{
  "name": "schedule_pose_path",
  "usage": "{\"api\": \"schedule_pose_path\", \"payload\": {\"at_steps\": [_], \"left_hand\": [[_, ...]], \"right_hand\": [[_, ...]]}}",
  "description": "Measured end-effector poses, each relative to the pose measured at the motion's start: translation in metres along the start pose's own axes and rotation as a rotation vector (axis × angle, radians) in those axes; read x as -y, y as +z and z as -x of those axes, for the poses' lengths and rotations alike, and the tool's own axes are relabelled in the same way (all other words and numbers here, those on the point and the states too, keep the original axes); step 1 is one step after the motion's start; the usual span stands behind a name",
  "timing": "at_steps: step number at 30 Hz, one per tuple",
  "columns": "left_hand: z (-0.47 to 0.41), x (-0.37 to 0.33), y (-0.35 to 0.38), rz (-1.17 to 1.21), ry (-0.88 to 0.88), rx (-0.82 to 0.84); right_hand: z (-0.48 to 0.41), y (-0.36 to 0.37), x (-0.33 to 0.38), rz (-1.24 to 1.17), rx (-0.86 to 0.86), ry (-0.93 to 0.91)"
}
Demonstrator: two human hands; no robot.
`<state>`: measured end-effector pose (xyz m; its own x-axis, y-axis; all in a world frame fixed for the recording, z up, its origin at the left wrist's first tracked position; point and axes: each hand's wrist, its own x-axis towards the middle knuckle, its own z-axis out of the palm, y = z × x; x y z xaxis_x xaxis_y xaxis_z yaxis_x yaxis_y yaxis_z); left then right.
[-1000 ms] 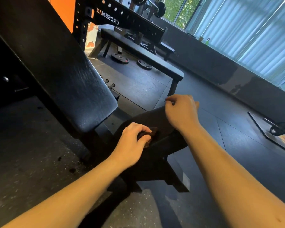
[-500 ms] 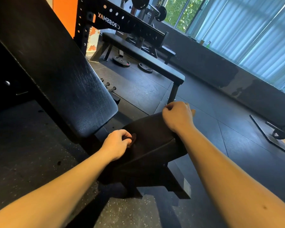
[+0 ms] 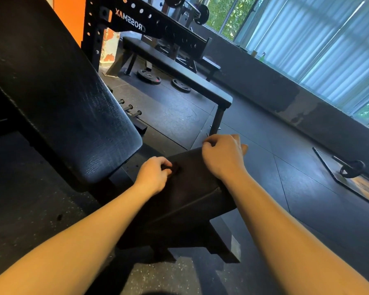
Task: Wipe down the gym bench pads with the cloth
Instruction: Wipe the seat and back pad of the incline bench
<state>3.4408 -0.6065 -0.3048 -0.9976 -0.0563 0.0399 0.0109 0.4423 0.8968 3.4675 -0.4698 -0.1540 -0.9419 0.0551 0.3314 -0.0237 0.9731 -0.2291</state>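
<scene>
My left hand (image 3: pixel 152 177) holds the dark cloth (image 3: pixel 176 168) wadded in curled fingers, pressed onto the seat (image 3: pixel 190 192) near its left side. My right hand (image 3: pixel 222 158) curls over the seat's far edge. The cloth looks soft and light, so I'd keep it bunched. The seat looks firm, probably slick.

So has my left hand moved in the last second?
Yes. The left hand, gripping the cloth, has slid farther up the seat pad, ending closer to the lower end of the backrest pad.
</scene>
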Motion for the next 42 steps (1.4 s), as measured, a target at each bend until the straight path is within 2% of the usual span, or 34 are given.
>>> {"api": "schedule_pose_path", "payload": {"at_steps": [4, 8, 11, 13, 19, 22, 24, 28, 30, 32, 35, 42], "left_hand": [[-0.012, -0.008, 0.002, 0.010, -0.005, 0.005], [-0.018, -0.048, 0.006, 0.190, 0.203, 0.000], [-0.026, -0.062, 0.011, 0.168, 0.295, 0.014], [-0.036, -0.050, 0.014, 0.112, 0.256, 0.014], [-0.058, 0.013, 0.014, -0.084, -0.033, 0.012], [-0.064, 0.018, 0.015, -0.090, -0.071, 0.035], [-0.067, 0.011, 0.017, -0.061, -0.031, 0.015], [-0.070, -0.024, 0.025, 0.112, 0.201, 0.001], [-0.075, -0.029, 0.030, 0.151, 0.246, 0.013], [-0.080, -0.015, 0.031, 0.093, 0.201, 0.002], [-0.086, 0.026, 0.031, -0.047, 0.037, -0.004], [-0.077, 0.096, 0.023, -0.149, -0.244, -0.007]], "right_hand": [[0.000, -0.002, 0.002, 0.012, 0.033, -0.002], [-0.002, -0.004, 0.000, -0.008, 0.032, 0.011], [-0.002, -0.003, -0.001, -0.050, 0.014, 0.030], [-0.001, -0.002, -0.003, -0.047, 0.011, 0.027], [-0.002, -0.001, -0.003, -0.064, 0.002, 0.019], [-0.002, -0.001, -0.002, -0.074, 0.004, 0.011], [0.000, -0.001, -0.001, -0.068, 0.010, -0.001], [-0.001, -0.004, -0.001, -0.051, 0.009, -0.010], [-0.002, -0.003, -0.001, -0.052, 0.003, -0.010], [-0.002, -0.002, 0.000, -0.066, 0.009, -0.009], [-0.002, -0.001, -0.001, -0.070, 0.017, -0.010], [-0.002, 0.000, 0.000, -0.071, 0.011, -0.023]]}}
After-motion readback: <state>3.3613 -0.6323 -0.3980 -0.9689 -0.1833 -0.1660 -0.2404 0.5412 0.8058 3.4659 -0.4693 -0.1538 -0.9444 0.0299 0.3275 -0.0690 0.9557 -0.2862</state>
